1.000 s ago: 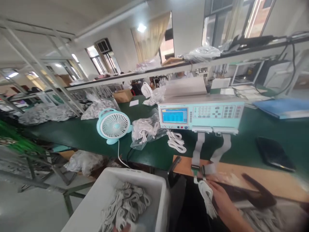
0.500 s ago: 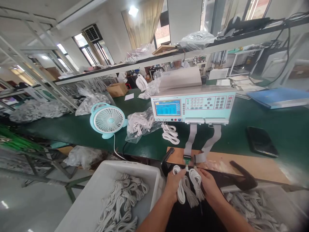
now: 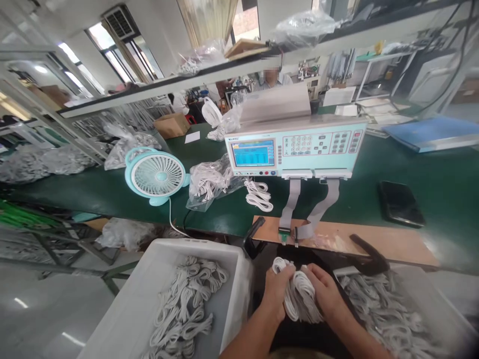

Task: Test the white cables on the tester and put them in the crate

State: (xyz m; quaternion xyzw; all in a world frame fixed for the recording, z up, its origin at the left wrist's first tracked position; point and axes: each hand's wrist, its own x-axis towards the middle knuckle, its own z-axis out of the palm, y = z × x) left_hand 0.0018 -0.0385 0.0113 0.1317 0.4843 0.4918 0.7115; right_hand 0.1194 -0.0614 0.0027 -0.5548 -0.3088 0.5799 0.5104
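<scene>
Both my hands hold coiled white cables close together in front of the bench edge. My left hand is closed round the left side of the coiled cables, thumb on top. On their right side my right hand grips with thumb and fingers near a small white plug end. Just beyond, a green connector board and a second small connector sit on a wooden board. Grey ribbon cables run from them up to a tester with a lit blue screen.
A white bin with bundled cables stands at the left, another bin of cables at the right. On the green bench are a fan, bagged cables, a loose coil and a phone. A person sits behind.
My hands and the coiled cables have drawn back from the connectors on the wooden board. The cable bundles are now pressed closer together. The camera view has tilted down slightly.
</scene>
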